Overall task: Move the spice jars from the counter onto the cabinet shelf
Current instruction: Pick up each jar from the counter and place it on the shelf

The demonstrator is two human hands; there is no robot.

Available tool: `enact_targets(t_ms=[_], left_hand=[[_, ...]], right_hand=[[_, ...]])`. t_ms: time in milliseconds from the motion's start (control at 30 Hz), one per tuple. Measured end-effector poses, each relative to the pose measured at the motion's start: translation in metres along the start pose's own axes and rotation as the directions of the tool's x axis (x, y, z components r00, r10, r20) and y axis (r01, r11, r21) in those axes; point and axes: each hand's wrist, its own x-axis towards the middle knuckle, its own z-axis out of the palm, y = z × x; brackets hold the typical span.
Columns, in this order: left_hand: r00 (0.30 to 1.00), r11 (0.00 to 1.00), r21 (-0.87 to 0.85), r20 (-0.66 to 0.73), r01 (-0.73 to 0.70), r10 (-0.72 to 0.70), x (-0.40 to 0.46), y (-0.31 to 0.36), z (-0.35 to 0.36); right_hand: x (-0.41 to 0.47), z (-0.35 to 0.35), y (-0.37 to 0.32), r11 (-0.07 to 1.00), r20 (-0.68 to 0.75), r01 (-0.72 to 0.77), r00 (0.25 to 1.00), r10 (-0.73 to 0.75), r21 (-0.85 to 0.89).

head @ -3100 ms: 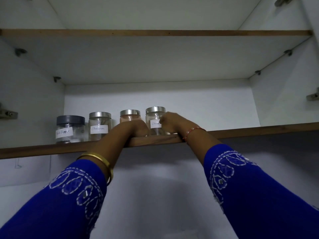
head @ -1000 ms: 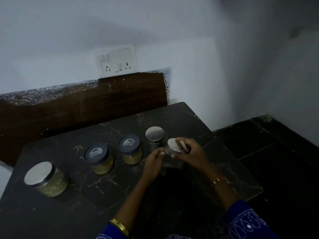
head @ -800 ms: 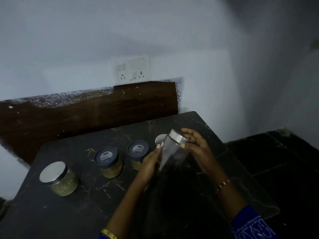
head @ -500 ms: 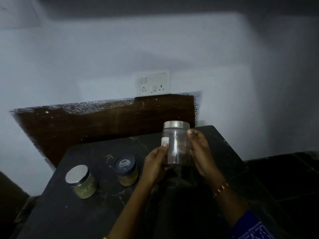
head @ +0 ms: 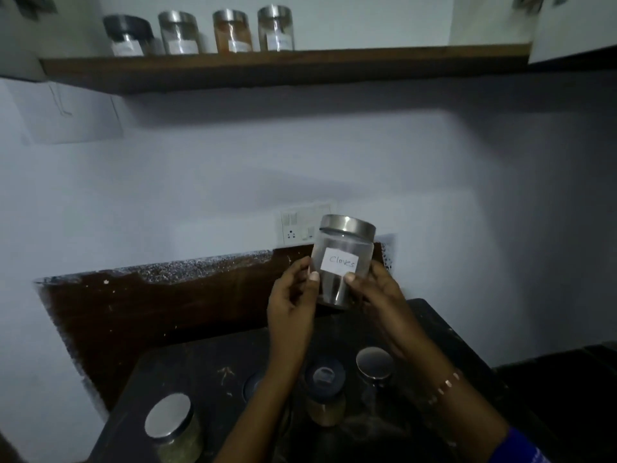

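I hold a clear jar (head: 342, 259) with a steel lid and a white label reading "Cloves" in front of the wall, well above the counter. My left hand (head: 292, 302) grips its left side and my right hand (head: 377, 295) its right side. Several jars stay on the dark counter (head: 213, 372): a steel-lidded one (head: 172, 426) at the left, a dark-lidded one (head: 325, 392) in the middle, a steel-lidded one (head: 374, 364) beside it. A further lid is partly hidden behind my left forearm. On the cabinet shelf (head: 283, 65) stand several jars (head: 230, 31) in a row.
A switch and socket plate (head: 295, 225) sits on the wall behind the held jar. A brown backsplash (head: 150, 309) runs behind the counter. An open cabinet door (head: 574, 25) hangs at the upper right. The shelf has room right of the jar row.
Both hands picked the Cloves jar off the counter, stood it upright and raised it. The view tilted up, so the shelf with its jars is in sight again.
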Motion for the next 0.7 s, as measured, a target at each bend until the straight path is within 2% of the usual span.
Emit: enact_targets(t_ms=[100,200,333,433,567,700], left_hand=[[0.995,0.995,0.015,-0.001,-0.102,0.102,0.022,0.022,-0.003],[0.98,0.979,0.048,0.002,-0.199,0.199,0.049,0.052,-0.001],[0.938,0.934,0.101,-0.02,-0.342,0.346,0.091,0.097,0.012],[0.9,0.896,0.122,-0.039,-0.427,0.434,0.122,0.131,0.028],[0.861,0.859,0.128,-0.05,-0.496,0.505,0.165,0.168,0.051],[0.833,0.827,0.181,-0.063,-0.533,0.55,0.211,0.194,0.07]], right_hand=[[0.02,0.008,-0.024,0.997,-0.005,0.083,0.997,-0.083,0.008],[0.045,0.015,-0.061,0.981,-0.014,0.178,0.984,-0.18,-0.071],[0.082,0.02,-0.12,0.906,-0.01,0.373,0.924,-0.382,-0.2],[0.112,0.019,-0.161,0.848,-0.011,0.465,0.875,-0.483,-0.256],[0.152,0.01,-0.211,0.817,0.027,0.541,0.837,-0.547,-0.199],[0.194,0.004,-0.246,0.772,0.029,0.563,0.813,-0.582,-0.295]])
